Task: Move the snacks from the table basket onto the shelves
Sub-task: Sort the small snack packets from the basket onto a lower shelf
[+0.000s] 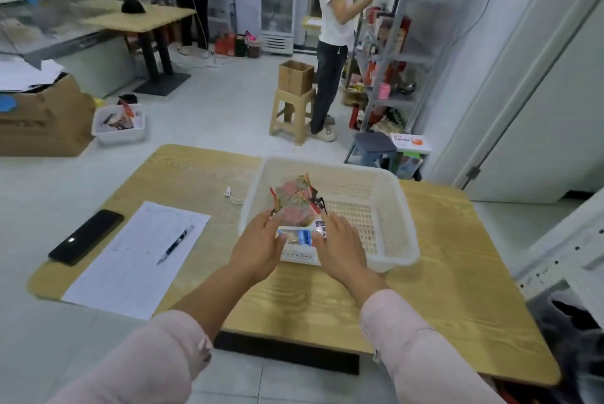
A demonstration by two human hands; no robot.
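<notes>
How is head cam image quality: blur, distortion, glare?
Head view: wide-angle bending curves the door frame at right; motion blur smears the far-left counter; left hand, right hand and the snack packets in the basket are soft but readable; light flat, small glare spot on the phone.

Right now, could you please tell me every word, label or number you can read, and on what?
No text can be read.
White box: blue print, orange logo, blurred.
Paper sheet: faint table, too small.
Blue-and-white packet: print blurred.
Cardboard box: dark print, blurred.
</notes>
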